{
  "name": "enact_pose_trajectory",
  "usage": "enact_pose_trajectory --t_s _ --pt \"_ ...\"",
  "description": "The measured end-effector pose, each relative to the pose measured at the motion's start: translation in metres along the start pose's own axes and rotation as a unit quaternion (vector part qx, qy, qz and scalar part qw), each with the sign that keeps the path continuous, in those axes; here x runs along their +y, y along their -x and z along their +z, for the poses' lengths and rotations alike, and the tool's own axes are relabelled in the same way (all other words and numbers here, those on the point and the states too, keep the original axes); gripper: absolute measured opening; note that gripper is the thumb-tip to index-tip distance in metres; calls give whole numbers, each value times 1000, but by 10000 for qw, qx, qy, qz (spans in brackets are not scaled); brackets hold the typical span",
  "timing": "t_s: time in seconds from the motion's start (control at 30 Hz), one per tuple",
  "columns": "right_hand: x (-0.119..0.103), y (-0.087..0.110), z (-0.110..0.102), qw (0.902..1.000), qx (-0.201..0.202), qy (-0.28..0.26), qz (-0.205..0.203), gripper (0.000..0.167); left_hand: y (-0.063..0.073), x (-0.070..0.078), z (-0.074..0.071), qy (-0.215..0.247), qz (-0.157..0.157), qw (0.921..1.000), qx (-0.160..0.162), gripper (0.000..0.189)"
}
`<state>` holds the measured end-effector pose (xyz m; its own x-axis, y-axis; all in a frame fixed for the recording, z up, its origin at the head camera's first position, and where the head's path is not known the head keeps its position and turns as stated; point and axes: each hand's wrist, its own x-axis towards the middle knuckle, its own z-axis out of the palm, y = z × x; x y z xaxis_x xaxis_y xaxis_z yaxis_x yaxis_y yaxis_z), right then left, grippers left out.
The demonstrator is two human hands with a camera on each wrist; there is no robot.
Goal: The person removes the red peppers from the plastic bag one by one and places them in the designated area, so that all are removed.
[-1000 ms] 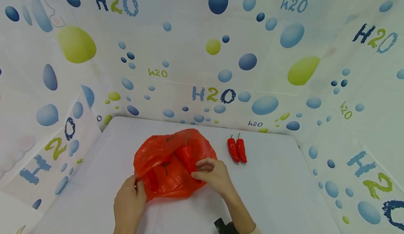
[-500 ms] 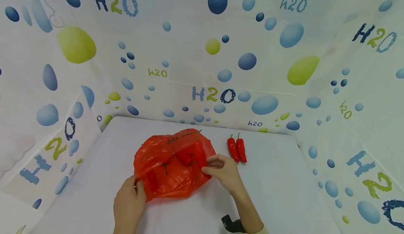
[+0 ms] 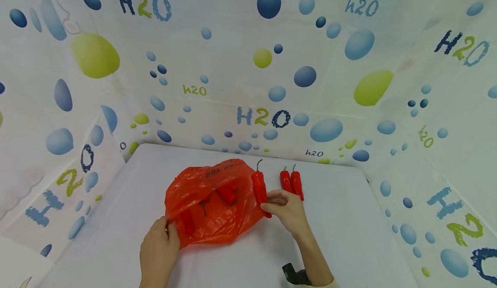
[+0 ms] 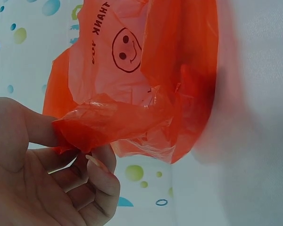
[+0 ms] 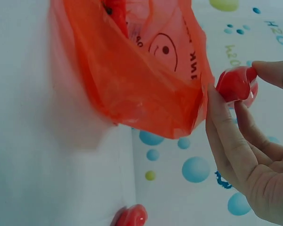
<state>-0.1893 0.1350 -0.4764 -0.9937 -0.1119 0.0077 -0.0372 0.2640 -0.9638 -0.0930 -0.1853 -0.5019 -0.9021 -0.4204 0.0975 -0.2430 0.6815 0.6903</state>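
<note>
A red plastic bag point(image 3: 209, 232) lies with its mouth spread on the table, several red chili peppers inside, one of them point(image 3: 226, 194) near the middle. The left hand point(image 3: 160, 247) pinches the bag's near left edge; in the left wrist view its thumb and fingers point(image 4: 104, 181) gather the thin film. Just right of the bag, the right hand point(image 3: 289, 210) pinches a red chili pepper point(image 3: 259, 186) near its lower end, stem pointing up. Seen from the right wrist, this pepper point(image 5: 236, 84) sits between thumb and fingertips, beside the bag's edge.
Two more red chili peppers point(image 3: 292, 181) lie side by side on the white table point(image 3: 341, 219), behind the right hand. A curtain printed with bubbles and "H2O" point(image 3: 264, 117) rises at the table's back and sides. A dark device point(image 3: 297, 275) is at the right wrist.
The right hand has drawn the chili pepper out of the bag, moving it rightward past the bag's right edge. The left hand stays at the same edge of the bag.
</note>
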Motion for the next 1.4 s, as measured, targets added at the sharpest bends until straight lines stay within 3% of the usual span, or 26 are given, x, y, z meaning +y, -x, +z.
enact_pose_trajectory --t_s 0.9,1.4 --pt "23 -23 -18 9940 822 477 545 37 -2 -4 -1 -72 -176 9997 -149 33" --pt "38 -31 -41 9829 1377 850 884 38 -2 -6 -1 -63 -118 9999 -95 32"
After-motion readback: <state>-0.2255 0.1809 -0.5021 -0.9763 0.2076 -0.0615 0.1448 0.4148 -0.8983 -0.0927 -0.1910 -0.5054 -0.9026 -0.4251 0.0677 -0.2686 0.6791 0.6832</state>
